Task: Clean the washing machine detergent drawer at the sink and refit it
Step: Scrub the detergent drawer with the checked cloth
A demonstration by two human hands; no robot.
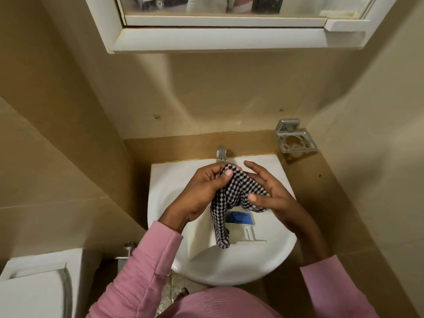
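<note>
The detergent drawer [199, 238] lies in the sink [160, 180], under a cloth [231, 187] held between the left hand [202, 189] and right hand [273, 193]. The tap [221, 153] stands at the sink's far rim. A toothbrush holder [296, 141] is far right and a toilet cistern [34, 276] near left.

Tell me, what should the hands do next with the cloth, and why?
Probably bring the cloth down into the drawer and start wiping. The left hand and right hand hold the cloth above the sink; its loose end hangs down to the drawer, which lies in the sink with no hand on it.
</note>
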